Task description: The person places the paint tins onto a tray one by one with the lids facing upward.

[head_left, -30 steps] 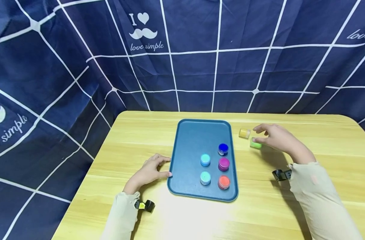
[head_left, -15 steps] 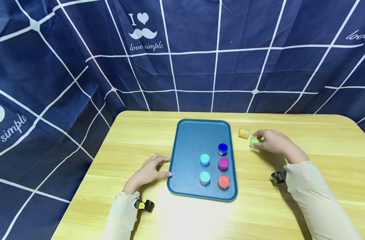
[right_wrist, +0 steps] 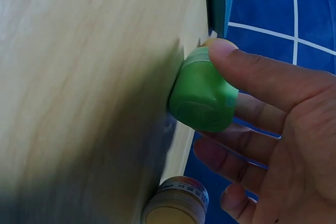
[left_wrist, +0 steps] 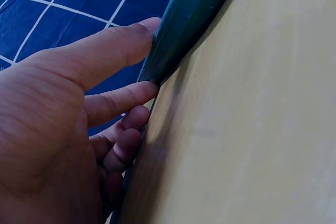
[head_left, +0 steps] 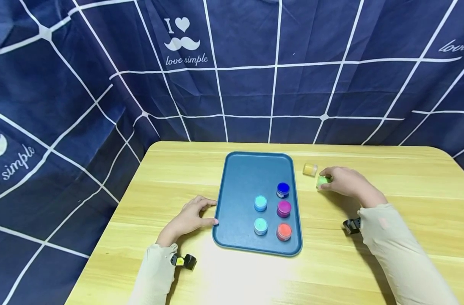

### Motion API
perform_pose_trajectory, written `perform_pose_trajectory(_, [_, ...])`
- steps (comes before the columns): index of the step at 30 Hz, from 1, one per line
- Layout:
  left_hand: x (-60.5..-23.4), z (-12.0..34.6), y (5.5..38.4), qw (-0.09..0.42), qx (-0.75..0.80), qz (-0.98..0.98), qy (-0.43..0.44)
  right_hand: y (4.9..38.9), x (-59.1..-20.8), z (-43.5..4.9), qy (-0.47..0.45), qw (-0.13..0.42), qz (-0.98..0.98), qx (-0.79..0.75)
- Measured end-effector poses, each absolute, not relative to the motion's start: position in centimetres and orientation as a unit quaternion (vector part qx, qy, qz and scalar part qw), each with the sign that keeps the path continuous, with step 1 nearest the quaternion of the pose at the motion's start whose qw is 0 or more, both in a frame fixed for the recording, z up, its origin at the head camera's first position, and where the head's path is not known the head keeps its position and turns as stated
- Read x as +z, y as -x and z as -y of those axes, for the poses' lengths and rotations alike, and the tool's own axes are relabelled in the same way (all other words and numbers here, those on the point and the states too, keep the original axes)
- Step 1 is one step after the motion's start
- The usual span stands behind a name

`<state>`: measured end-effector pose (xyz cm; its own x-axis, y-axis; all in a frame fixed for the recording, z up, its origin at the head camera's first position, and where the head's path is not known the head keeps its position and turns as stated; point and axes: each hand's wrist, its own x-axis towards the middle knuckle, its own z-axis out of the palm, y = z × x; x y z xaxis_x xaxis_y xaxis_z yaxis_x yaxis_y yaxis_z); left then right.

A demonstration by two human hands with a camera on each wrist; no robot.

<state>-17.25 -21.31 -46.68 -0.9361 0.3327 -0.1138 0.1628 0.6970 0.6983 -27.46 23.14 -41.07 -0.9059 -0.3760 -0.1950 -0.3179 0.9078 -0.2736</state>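
My right hand (head_left: 348,182) pinches a green paint jar (right_wrist: 202,95) between thumb and fingers, low over the table right of the tray; the jar lies on its side. A yellow paint jar (head_left: 310,169) lies just beyond it. Another jar (right_wrist: 176,205) with a printed label appears below my fingers in the right wrist view; the hand hides it from the head view. My left hand (head_left: 190,218) rests against the left edge of the blue tray (head_left: 241,169), thumb on the rim and index fingertip touching the side, as the left wrist view shows.
On the tray stand several jars: dark blue (head_left: 283,189), magenta (head_left: 283,208), coral red (head_left: 283,231), light blue (head_left: 260,203) and turquoise (head_left: 260,226). The wooden table (head_left: 171,178) backs onto a dark blue curtain (head_left: 247,93) with white lines.
My right hand has come down and slightly left, and its fingers have closed around the green jar, which has shifted a little left. The left hand and tray hold still.
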Motion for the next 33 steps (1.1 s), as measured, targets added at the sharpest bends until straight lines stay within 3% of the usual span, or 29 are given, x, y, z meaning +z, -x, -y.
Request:
perform_pose_trajectory(13, [-46.5, 21.1, 17.2, 0.123, 0.368, -0.913, -0.125, 27.4, -41.3, -23.1, 0.177, 0.121, -0.969, -0.12])
perform_pose_trajectory(33, [-46.4, 21.2, 17.1, 0.122, 0.373, -0.911, -0.128, 26.7, -40.1, -23.6, 0.203, 0.068, -0.959, -0.185])
